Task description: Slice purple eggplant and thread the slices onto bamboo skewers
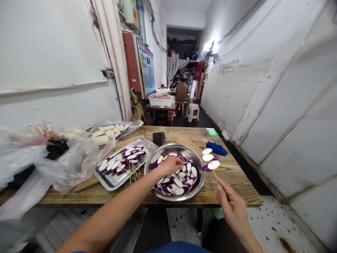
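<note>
My right hand [231, 201] pinches the lower end of a thin wooden skewer [216, 176]. Threaded on it are three purple-skinned eggplant slices [207, 157] with white faces, held up at the right of a steel bowl [176, 197]. My left hand [170, 165] reaches over that bowl, its fingers curled together among loose eggplant slices [178, 182]. Whatever is between those fingertips is hidden. To the left, a metal tray [110, 185] carries skewered eggplant slices [123, 160], the stick ends poking out over its near right side.
Loose bamboo skewers [184, 139] lie behind the bowl near a dark cleaver [159, 138]. A blue glove [216, 148] rests at the right. Plastic bags [76, 161] and a tray of pale cut pieces [110, 131] crowd the left. Farther back, a person [181, 92] sits beyond a stool [192, 112].
</note>
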Motion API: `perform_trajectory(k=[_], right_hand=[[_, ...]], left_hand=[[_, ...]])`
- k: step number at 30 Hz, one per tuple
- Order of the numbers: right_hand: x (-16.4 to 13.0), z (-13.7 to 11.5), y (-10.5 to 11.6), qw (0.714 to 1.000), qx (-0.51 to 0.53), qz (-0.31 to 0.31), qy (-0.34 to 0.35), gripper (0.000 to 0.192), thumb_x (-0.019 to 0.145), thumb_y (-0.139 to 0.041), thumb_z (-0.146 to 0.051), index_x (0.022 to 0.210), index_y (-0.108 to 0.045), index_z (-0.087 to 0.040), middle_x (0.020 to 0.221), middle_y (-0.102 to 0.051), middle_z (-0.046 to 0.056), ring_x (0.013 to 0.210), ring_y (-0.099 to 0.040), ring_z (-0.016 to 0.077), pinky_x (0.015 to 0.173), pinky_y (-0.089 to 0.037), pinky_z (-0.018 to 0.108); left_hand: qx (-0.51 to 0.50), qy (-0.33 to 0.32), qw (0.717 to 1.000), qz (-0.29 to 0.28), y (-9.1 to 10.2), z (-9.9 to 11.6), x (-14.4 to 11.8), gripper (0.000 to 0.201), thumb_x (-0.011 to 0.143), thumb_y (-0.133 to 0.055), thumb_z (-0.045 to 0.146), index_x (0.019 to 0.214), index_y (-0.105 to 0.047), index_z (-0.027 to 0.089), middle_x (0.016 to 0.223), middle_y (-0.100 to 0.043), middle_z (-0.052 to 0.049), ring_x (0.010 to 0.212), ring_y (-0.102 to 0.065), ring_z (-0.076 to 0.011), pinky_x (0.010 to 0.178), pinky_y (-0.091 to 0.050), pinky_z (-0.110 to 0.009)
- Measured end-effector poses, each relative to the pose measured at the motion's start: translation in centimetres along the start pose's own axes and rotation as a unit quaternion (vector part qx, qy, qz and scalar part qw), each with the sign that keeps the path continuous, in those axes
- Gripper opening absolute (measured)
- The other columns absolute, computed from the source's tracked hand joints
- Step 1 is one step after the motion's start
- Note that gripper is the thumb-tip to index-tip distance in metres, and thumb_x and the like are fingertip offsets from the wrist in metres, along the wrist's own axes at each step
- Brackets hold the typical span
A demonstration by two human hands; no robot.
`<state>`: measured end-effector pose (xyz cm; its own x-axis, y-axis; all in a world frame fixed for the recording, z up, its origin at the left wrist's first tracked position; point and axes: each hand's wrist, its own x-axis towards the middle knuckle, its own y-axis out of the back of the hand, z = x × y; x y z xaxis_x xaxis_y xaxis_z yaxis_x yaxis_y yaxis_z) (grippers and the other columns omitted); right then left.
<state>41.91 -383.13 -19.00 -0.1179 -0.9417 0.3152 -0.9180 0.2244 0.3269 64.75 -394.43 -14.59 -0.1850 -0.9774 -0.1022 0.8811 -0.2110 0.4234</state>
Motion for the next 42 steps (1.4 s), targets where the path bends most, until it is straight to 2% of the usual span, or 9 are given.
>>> perform_trajectory(k=[5, 9, 14, 19, 23, 29, 34, 37, 42], right_hand=[[-0.6, 0.0, -0.3, 1.0, 0.0, -0.017, 0.007, 0.043, 0.082, -0.043, -0.036, 0.117, -0.052, -0.013, 0.059, -0.056, 0.001, 0.041, -0.043, 0.008, 0.037, -0.036, 0.016], [-0.9, -0.2, 0.0, 0.999, -0.012, -0.034, 0.022, 0.041, 0.082, -0.043, -0.036, 0.116, -0.053, -0.014, 0.061, -0.06, 0.003, 0.047, -0.05, 0.0106, 0.04, -0.04, 0.017], [-1.3, 0.2, -0.3, 0.997, -0.013, -0.058, 0.054, 0.038, 0.083, -0.042, -0.035, 0.113, -0.056, -0.018, 0.067, -0.064, 0.004, 0.053, -0.056, 0.0134, 0.045, -0.045, 0.019], [-1.7, 0.1, -1.2, 0.992, -0.041, -0.103, 0.063, 0.038, 0.085, -0.039, -0.033, 0.111, -0.058, -0.014, 0.063, -0.063, 0.005, 0.056, -0.058, 0.0148, 0.052, -0.048, 0.021], [-1.8, -0.3, -1.4, 0.99, -0.045, -0.114, 0.076, 0.037, 0.085, -0.037, -0.033, 0.109, -0.059, -0.014, 0.076, -0.066, 0.007, 0.061, -0.059, 0.015, 0.056, -0.048, 0.022], [-1.9, 0.0, -1.6, 0.993, -0.013, -0.108, 0.041, 0.038, 0.084, -0.038, -0.034, 0.111, -0.056, -0.014, 0.054, -0.055, 0.0, 0.045, -0.05, 0.012, 0.042, -0.04, 0.019], [1.2, -1.0, -2.9, 0.993, 0.101, -0.059, -0.012, 0.03, 0.085, -0.036, -0.035, 0.103, -0.05, -0.015, 0.068, -0.055, 0.0, 0.04, -0.043, 0.0068, 0.038, -0.036, 0.017], [4.3, -2.1, -4.1, 0.997, 0.071, -0.026, 0.034, 0.022, 0.08, -0.044, -0.033, 0.085, -0.054, -0.015, 0.072, -0.058, 0.003, 0.061, -0.053, 0.0114, 0.055, -0.042, 0.019], [7.0, -3.1, -6.0, 0.997, 0.012, -0.053, 0.05, 0.019, 0.074, -0.051, -0.03, 0.077, -0.062, -0.015, 0.049, -0.045, -0.005, 0.045, -0.041, 0.009, 0.046, -0.034, 0.019]], left_hand=[[0.122, -0.015, 0.992, -0.031, -3.0, -2.6, 1.9, 0.033, 0.036, -0.068, -0.003, 0.029, -0.044, 0.019, 0.034, -0.036, 0.003, 0.068, -0.055, -0.0219, 0.07, -0.039, -0.025], [0.124, -0.01, 0.991, -0.048, -3.0, -2.6, 2.5, 0.032, 0.036, -0.07, 0.0, 0.03, -0.045, 0.018, 0.034, -0.042, 0.001, 0.061, -0.055, -0.0196, 0.063, -0.039, -0.023], [-0.062, 0.045, 0.994, -0.084, -0.6, -1.0, 2.0, 0.017, 0.051, -0.072, 0.022, 0.063, -0.061, 0.016, 0.053, -0.061, -0.001, 0.051, -0.056, -0.0138, 0.048, -0.039, -0.02], [-0.248, 0.102, 0.962, -0.055, 0.1, -0.6, 0.8, 0.022, 0.058, -0.07, 0.027, 0.069, -0.062, 0.011, 0.078, -0.065, -0.01, 0.056, -0.057, -0.0104, 0.046, -0.04, -0.017], [-0.314, 0.125, 0.94, -0.046, 0.4, -0.9, 0.4, 0.017, 0.064, -0.067, 0.019, 0.08, -0.064, 0.011, 0.085, -0.064, -0.011, 0.059, -0.057, -0.0093, 0.053, -0.045, -0.019], [-0.343, 0.135, 0.929, -0.035, 0.3, -0.6, 0.3, 0.012, 0.065, -0.064, 0.01, 0.077, -0.063, 0.009, 0.076, -0.064, -0.011, 0.059, -0.058, -0.0106, 0.053, -0.046, -0.019], [-0.328, 0.081, 0.939, -0.054, -1.1, 0.2, -0.6, 0.019, 0.061, -0.068, 0.011, 0.079, -0.062, 0.01, 0.072, -0.065, -0.01, 0.057, -0.059, -0.0099, 0.054, -0.046, -0.017], [-0.33, 0.04, 0.943, -0.021, -2.1, 0.7, -1.4, 0.019, 0.059, -0.071, 0.015, 0.074, -0.061, 0.011, 0.069, -0.065, -0.007, 0.059, -0.06, -0.0115, 0.06, -0.048, -0.021], [-0.403, 0.06, 0.913, 0.003, -2.8, 1.4, -2.6, 0.017, 0.057, -0.072, 0.013, 0.07, -0.063, 0.009, 0.071, -0.065, -0.007, 0.066, -0.062, -0.0131, 0.075, -0.049, -0.026]])
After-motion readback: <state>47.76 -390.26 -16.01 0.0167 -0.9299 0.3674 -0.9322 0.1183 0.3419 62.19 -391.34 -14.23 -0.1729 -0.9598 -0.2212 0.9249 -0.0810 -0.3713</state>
